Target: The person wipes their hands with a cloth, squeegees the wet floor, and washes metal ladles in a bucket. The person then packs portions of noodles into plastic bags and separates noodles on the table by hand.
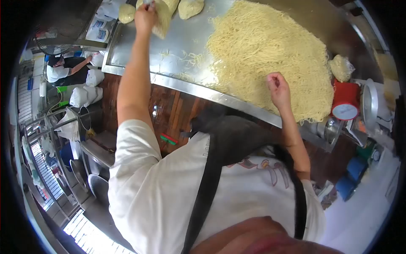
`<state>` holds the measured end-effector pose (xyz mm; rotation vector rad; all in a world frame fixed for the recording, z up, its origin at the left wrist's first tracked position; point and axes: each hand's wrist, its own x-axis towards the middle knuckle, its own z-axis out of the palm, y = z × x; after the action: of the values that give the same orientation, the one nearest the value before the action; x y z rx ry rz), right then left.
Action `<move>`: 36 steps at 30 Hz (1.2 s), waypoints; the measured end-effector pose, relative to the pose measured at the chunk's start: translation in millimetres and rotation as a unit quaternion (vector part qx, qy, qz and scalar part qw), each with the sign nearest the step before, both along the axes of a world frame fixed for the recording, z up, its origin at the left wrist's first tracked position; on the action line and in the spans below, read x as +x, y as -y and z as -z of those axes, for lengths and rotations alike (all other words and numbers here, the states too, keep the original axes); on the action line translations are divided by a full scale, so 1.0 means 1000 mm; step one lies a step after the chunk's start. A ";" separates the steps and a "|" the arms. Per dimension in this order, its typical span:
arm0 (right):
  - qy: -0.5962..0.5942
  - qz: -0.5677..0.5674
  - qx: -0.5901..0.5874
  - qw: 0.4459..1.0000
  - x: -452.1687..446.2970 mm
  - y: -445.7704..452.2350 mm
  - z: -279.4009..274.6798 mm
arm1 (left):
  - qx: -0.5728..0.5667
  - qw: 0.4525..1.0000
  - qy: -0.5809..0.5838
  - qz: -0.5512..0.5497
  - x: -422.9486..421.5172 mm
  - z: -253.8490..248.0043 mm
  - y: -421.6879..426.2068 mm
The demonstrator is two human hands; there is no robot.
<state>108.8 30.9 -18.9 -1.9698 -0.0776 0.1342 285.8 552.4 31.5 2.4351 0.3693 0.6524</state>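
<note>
At the far left end of the metal table (177,46), my left hand (146,17) is closed on the gathered top of a clear plastic bag of noodles (162,22). The bag's pale yellow contents hang below and beside my fingers. My right hand (279,89) is held over the front part of a wide heap of loose yellow noodles (270,51). Its fingers are curled in, and nothing shows in them. More bagged noodles (190,8) lie near my left hand, and a smaller bag (126,14) sits at the table's left corner.
Beyond the heap, on the right, are another noodle bag (341,68), a red container (346,100) and a metal lid (369,99). A co-worker (63,71) stands at the left near white sacks (86,96). White tubs (98,34) stand past the table's left edge.
</note>
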 end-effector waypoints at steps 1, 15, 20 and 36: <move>0.002 -0.011 -0.026 1.000 -0.002 -0.009 0.007 | -0.003 1.000 0.010 0.019 0.003 0.016 -0.019; -0.192 -0.006 -0.080 0.978 -0.027 -0.045 0.034 | 0.005 0.994 -0.066 0.087 -0.081 0.294 0.241; -0.173 -0.025 -0.087 0.981 -0.027 -0.051 0.022 | -0.065 0.846 -0.288 0.445 -0.040 0.217 0.303; -0.177 0.004 -0.111 0.978 -0.041 -0.018 0.028 | 0.119 0.906 -0.279 0.295 -0.234 0.255 0.086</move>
<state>67.8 48.5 -46.6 -2.1367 0.1862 0.5051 51.7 466.8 -223.4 2.7320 -0.2578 -0.2907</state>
